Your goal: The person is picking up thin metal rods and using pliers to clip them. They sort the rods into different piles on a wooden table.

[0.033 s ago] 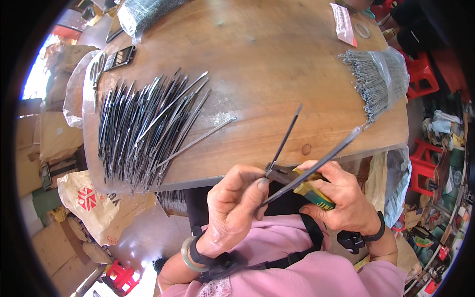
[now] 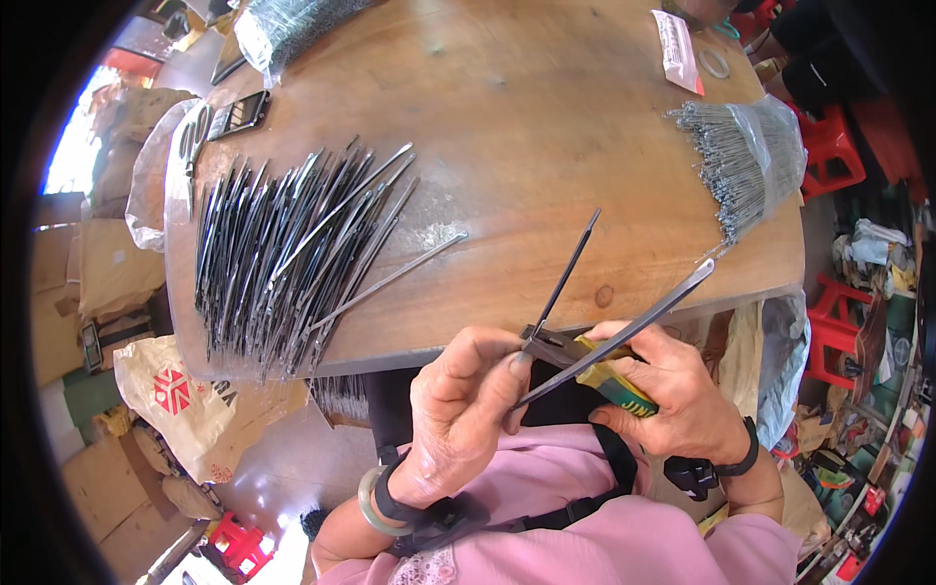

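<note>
My left hand (image 2: 466, 385) pinches a long dark metal strip (image 2: 629, 331) that slants up and right across the front of the pliers. My right hand (image 2: 673, 390) is wrapped around pliers (image 2: 624, 388) with yellow-and-green handles. Their dark jaws reach my left fingertips, where a thinner dark strip (image 2: 568, 268) rises from the jaws over the table edge. My left fingers hide the near ends of both strips, so I cannot tell whether they are joined. A large heap of similar dark strips (image 2: 283, 253) lies to the left, one lighter strip (image 2: 409, 271) sticking out.
On the wooden table (image 2: 526, 127), thin wires (image 2: 717, 156) lie half wrapped in clear plastic at right. Scissors (image 2: 192, 136) and a phone-like device (image 2: 239, 114) lie at far left. A filled plastic bag (image 2: 292, 34) sits at the back. Red stools (image 2: 829, 146) stand beyond the right edge.
The long strip's far tip has shifted slightly right and turned a little, showing a shinier face. The thin strip's tip has dipped slightly right. Both hands keep their grip.
</note>
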{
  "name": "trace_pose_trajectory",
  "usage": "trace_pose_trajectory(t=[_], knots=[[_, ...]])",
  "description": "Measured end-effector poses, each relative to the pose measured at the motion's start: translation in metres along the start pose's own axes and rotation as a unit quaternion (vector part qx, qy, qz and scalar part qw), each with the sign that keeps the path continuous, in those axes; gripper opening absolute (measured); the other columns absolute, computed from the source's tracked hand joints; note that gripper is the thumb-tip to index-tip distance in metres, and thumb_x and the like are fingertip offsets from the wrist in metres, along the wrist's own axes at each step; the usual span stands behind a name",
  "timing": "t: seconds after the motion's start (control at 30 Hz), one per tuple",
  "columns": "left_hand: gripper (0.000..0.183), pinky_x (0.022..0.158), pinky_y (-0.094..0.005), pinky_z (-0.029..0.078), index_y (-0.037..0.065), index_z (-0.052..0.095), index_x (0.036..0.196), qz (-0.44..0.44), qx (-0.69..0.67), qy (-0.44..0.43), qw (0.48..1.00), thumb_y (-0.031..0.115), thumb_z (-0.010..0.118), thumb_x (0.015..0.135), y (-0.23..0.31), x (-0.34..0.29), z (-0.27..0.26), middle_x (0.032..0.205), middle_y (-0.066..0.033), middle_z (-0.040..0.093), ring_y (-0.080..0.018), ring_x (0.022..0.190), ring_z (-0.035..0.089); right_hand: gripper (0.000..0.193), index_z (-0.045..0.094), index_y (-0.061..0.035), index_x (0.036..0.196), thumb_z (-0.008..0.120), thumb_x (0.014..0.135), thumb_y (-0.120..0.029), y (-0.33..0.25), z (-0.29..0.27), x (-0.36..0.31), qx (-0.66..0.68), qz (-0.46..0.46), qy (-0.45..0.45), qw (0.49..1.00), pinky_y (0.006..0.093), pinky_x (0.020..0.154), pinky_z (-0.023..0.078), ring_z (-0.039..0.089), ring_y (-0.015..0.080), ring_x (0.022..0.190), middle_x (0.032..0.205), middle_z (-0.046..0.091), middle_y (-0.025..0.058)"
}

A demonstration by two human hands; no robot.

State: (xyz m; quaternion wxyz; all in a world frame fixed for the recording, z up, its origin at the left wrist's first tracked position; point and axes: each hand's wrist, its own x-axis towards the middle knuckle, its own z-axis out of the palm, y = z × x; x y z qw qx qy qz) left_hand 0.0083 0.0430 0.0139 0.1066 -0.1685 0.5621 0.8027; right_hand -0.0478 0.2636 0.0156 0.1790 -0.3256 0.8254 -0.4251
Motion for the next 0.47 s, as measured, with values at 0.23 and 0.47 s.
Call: trace_pose_trajectory(t=[0.23, 0.47], knots=[[0.012, 0.048, -0.0180, 0.038, -0.002, 0.060, 0.103, 0.012, 0.061, 0.029, 0.998, 0.007, 0.052, 0.103, -0.013, 0.006, -0.012, 0.084, -0.0082, 0.067, -0.0042, 0.055, 0.050, 0.034, 0.058, 0.0077, 0.095, 0.077, 0.077, -0.013, 0.001, 0.010, 0.008, -0.063, -0.045, -0.058, 0.995, 0.0409, 0.070, 0.057, 0.064, 0.0380, 0.084, 0.104, 0.056, 0.0237], [0.010, 0.047, -0.0195, 0.036, 0.000, 0.059, 0.106, -0.038, -0.024, 0.073, 0.996, 0.008, 0.056, 0.102, 0.012, 0.015, -0.027, 0.071, 0.0000, 0.055, -0.0045, 0.054, 0.048, 0.035, 0.060, 0.0057, 0.099, 0.077, 0.076, -0.014, -0.001, 0.023, 0.048, -0.032, -0.087, -0.049, 0.994, 0.0417, 0.068, 0.057, 0.065, 0.0377, 0.082, 0.105, 0.057, 0.0225]])
